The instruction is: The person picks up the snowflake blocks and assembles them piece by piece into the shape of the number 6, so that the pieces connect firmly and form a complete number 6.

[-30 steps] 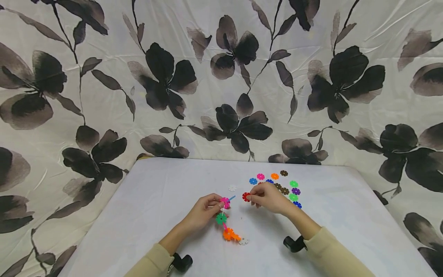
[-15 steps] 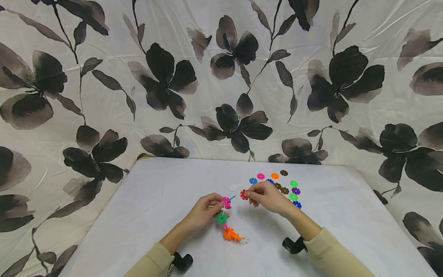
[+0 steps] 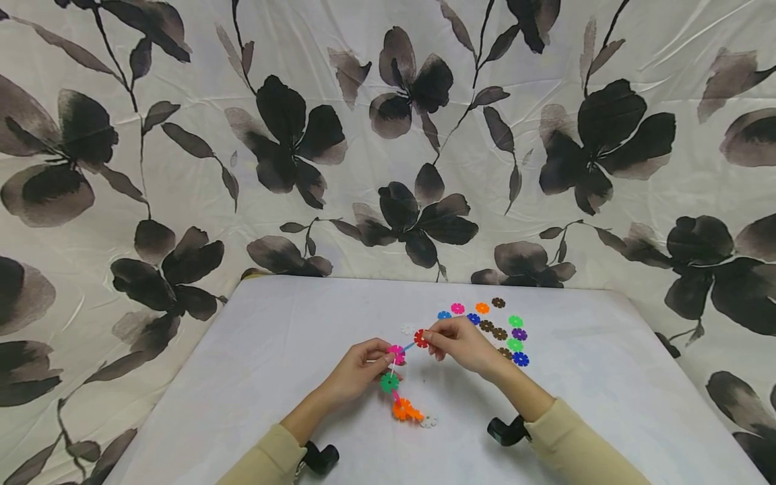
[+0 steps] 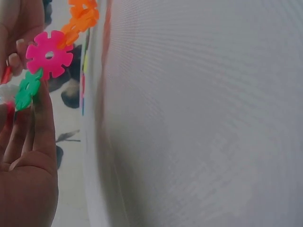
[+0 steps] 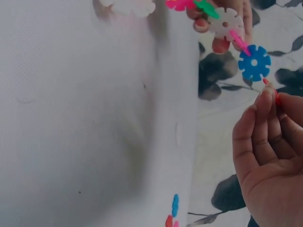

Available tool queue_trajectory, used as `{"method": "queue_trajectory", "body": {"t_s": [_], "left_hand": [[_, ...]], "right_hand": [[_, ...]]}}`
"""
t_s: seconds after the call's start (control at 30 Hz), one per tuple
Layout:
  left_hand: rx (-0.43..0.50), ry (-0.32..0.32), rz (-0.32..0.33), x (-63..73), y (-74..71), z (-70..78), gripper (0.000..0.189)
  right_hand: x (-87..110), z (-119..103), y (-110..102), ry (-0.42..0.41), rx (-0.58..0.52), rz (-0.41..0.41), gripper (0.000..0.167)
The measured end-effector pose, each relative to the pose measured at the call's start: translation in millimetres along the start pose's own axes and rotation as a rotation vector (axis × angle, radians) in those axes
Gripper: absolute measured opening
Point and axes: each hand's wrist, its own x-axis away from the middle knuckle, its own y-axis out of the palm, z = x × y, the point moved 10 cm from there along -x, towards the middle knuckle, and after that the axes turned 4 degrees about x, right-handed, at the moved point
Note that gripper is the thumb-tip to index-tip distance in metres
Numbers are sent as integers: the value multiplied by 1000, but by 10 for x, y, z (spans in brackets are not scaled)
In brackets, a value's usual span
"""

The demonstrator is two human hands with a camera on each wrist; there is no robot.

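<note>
My left hand [image 3: 358, 370] pinches a chain of notched plastic discs by its upper part, near a pink disc [image 3: 397, 353]. Below the fingers hang a green disc [image 3: 390, 382] and orange discs [image 3: 401, 409], down to a white disc [image 3: 429, 422] at the lower end. A blue disc [image 5: 246, 68] forms the chain's upper end, beyond the pink one. Between thumb and fingertips, my right hand [image 3: 465, 345] holds a red disc [image 3: 419, 338]. Its edge meets the blue disc's rim at a notch; how deep it sits I cannot tell.
Loose discs in several colours lie at the back right of the white table [image 3: 242, 377], among them a blue disc [image 3: 521, 359] and a purple disc [image 3: 519, 334]. A white disc [image 3: 407, 329] lies behind the hands. A floral cloth [image 3: 388, 155] hangs behind the table.
My right hand has moved left with the red disc, from a gap away up to the chain's blue end disc. The left hand and chain have stayed nearly still.
</note>
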Motion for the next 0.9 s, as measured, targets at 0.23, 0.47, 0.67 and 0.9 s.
{"method": "queue_trajectory", "body": {"t_s": [0.23, 0.47, 0.67, 0.9], "left_hand": [[40, 19, -27, 20, 49, 35, 22], [69, 28, -10, 16, 67, 34, 21], [38, 24, 41, 19, 29, 16, 21], [32, 56, 77, 6, -1, -1, 22]], "right_hand": [[-10, 28, 86, -6, -38, -21, 19], [-22, 8, 89, -33, -46, 5, 19], [-11, -11, 96, -68, -57, 17, 20], [-12, -12, 116, -115, -77, 36, 22]]}}
